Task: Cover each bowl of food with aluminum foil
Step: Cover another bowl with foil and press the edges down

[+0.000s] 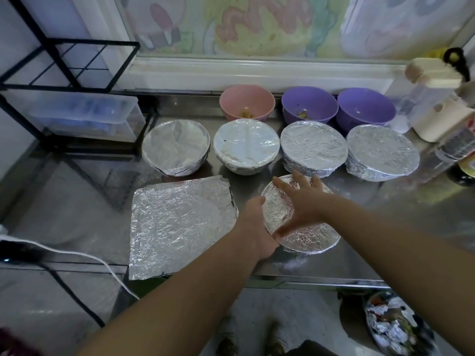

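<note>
Right-hand fingers [281, 185] are splayed wide and flat, pressing the foil top of the front bowl [308, 235], the right hand [305, 201] spread over its far half. The left hand [257, 227] cups that bowl's left wall, thumb up at the rim, fingers curled round the side. Just left of the front bowl a loose foil sheet [180, 224] lies flat on the steel counter [385, 227], nearer the left hand. Behind the bowl stand four wrapped bowls [176, 146] in a row. Beyond them a pink bowl [246, 104] and two purple bowls [309, 104] sit uncovered, so the next reach looks to be straight back.
</note>
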The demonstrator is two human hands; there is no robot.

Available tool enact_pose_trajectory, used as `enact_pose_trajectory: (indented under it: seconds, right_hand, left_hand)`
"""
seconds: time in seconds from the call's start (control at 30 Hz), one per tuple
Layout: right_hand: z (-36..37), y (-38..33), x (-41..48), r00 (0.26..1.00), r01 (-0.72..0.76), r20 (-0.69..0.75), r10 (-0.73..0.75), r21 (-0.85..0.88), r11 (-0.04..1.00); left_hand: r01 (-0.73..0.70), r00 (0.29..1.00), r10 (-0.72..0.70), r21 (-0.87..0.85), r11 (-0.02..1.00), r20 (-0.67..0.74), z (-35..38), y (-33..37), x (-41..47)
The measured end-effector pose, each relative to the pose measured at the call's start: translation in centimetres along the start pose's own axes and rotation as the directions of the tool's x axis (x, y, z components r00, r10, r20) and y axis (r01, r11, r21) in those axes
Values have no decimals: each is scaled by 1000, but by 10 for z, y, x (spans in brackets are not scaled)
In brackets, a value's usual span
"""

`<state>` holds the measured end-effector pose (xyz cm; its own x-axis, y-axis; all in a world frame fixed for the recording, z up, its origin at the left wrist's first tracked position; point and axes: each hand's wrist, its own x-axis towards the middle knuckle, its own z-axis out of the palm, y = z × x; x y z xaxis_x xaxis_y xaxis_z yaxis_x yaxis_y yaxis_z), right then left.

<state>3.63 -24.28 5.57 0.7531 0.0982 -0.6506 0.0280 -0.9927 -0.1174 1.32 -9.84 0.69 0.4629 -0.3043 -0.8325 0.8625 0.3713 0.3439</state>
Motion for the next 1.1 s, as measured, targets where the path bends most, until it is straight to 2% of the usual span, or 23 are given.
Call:
enact_pose_trajectory:
  seconds: [0.13,0.37,0.53,0.67,0.7,0.8,0.9,1.03,1.1]
  right_hand:
    - [2,2,3,1000,1,2,-1,12,1000]
    - [8,3,4,999,-30,-12,31,60,998]
    - [15,-2,3,993,-103,-39,111,159,982]
    - [13,4,-5,988,-108,-84,128,205,973]
    - [13,7,-10,990,-84,-100,102,175,981]
    - [16,8,-24,993,14,-113,-10,28,1000]
    - [20,6,-23,994,43,-102,-48,-50,998]
    - [19,6,-15,996,13,-90,-18,-59,998]
    - [19,6,-13,997,-1,-77,-4,-57,998]
  left_hand:
    - [-33,999,32,26,999,44,9,9,-50]
    - [-157,975,116,222,962,188,9,20,-56]
    - [-168,977,124,271,948,173,10,36,-55]
    - [-333,943,319,257,907,94,2,40,-47]
    - [-381,924,375,274,883,76,-3,35,-44]
    - [-455,856,515,524,720,35,-25,5,-29]
    - [-423,813,583,669,611,-18,-37,-27,-31]
    - [-394,826,555,806,441,100,-45,-38,-29]
    - [-393,842,518,825,406,147,-48,-44,-26]
